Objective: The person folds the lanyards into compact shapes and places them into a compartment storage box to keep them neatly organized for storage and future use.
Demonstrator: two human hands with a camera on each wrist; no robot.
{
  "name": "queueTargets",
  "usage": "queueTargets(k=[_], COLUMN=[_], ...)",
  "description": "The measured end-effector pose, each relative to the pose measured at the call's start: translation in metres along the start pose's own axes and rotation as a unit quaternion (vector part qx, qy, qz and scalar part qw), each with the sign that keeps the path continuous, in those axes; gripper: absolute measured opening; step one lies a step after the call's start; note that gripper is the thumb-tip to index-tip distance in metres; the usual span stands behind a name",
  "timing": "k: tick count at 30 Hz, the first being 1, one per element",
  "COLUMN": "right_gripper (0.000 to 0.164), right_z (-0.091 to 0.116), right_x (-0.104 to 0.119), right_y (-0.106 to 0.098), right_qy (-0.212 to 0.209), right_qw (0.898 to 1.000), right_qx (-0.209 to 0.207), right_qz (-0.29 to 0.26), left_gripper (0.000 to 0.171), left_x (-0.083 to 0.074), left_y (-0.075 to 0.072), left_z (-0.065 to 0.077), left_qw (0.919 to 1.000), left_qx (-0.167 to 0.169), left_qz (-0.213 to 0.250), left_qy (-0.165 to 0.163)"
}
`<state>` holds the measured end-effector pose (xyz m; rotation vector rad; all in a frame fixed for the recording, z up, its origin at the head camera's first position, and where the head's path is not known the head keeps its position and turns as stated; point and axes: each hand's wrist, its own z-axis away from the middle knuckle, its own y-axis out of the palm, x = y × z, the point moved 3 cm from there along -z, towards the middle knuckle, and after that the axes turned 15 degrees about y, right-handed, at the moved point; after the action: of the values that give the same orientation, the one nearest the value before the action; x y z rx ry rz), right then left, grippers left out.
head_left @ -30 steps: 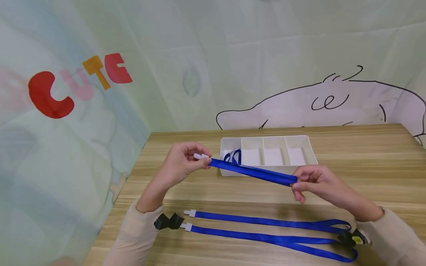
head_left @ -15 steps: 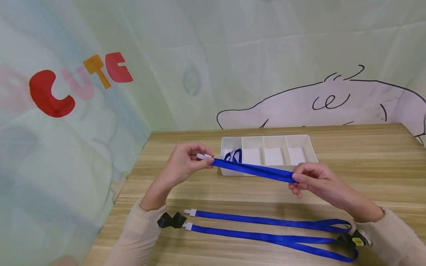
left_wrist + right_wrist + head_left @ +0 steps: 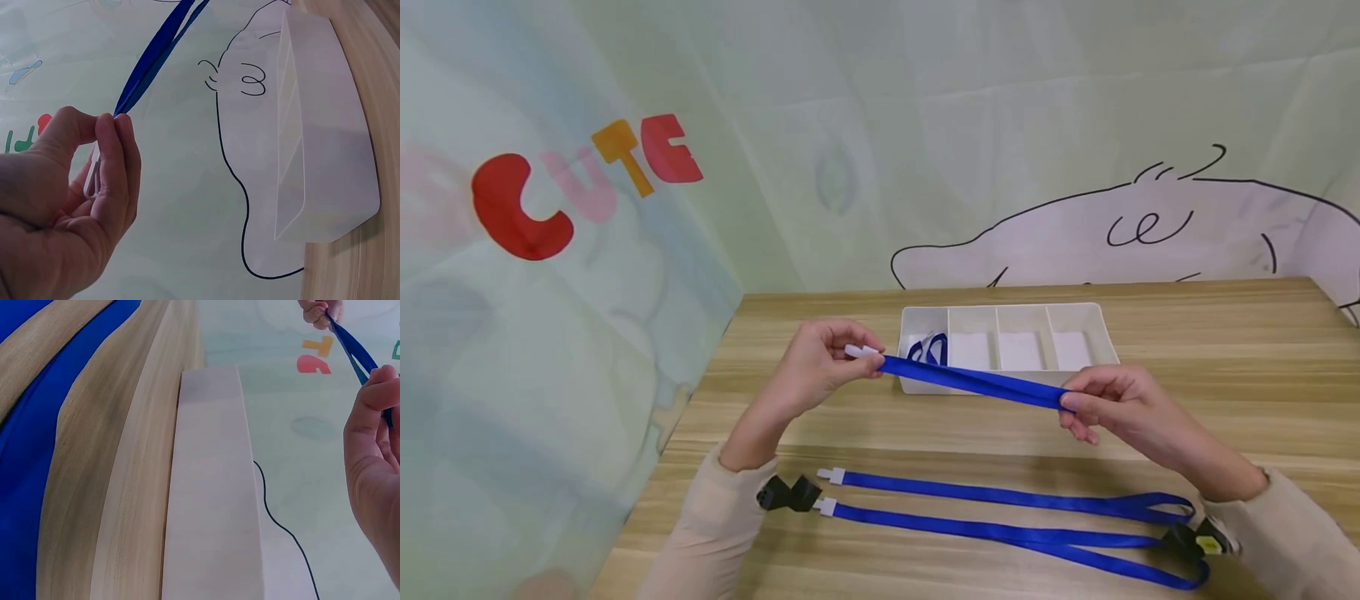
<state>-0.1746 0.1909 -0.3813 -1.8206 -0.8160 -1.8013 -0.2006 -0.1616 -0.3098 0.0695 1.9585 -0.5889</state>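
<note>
A blue lanyard (image 3: 973, 381), folded lengthwise, stretches between my two hands above the table. My left hand (image 3: 823, 362) pinches its end beside the white plastic clip (image 3: 859, 351). In the left wrist view that clip (image 3: 94, 172) shows behind the fingers. My right hand (image 3: 1123, 408) pinches the other end, which sits a little lower. Below them, two more blue lanyards lie side by side on the table: an upper lanyard (image 3: 977, 492) and a lower lanyard (image 3: 940, 523) with its loop spread. Both have white clips at the left.
Behind the held lanyard stands a white tray (image 3: 1000, 307) with several compartments. A coiled blue lanyard (image 3: 936, 348) lies in its leftmost compartment. The wooden table (image 3: 1225, 350) ends at printed cloth walls (image 3: 820, 125) at the back and left.
The right hand has turned slightly and risen a little, its thumb now lying over the lanyard's end. The left hand has shifted slightly right. The lanyards on the table stay put.
</note>
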Motion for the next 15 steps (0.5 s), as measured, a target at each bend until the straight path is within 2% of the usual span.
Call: queueTargets(k=[5,7,11,15], right_gripper=[0.030,0.027,0.020,0.017], right_z=[-0.0011,-0.0013,-0.0014,-0.0025], right_x=[0.0004,0.0007,0.0007,0.0021], right_y=[0.0001,0.0003,0.0000,-0.0006], right_qy=[-0.044,-0.032,0.017,0.029], right_qw=[0.998,0.999,1.000,0.999], right_qx=[0.028,0.025,0.003,-0.002], right_qz=[-0.023,-0.025,-0.006,0.019], left_gripper=[0.010,0.010,0.009,0.009], left_x=[-0.0007,-0.0012,-0.0014,-0.0008], left_y=[0.0005,0.0004,-0.0003,-0.0002], left_z=[-0.0002,-0.0001,0.0004,0.0005], left_qw=[1.0000,1.0000,1.0000,0.9999], left_qx=[0.000,-0.001,-0.004,-0.006], left_qz=[-0.002,-0.003,-0.007,-0.004], left_qy=[-0.002,-0.002,0.002,0.008])
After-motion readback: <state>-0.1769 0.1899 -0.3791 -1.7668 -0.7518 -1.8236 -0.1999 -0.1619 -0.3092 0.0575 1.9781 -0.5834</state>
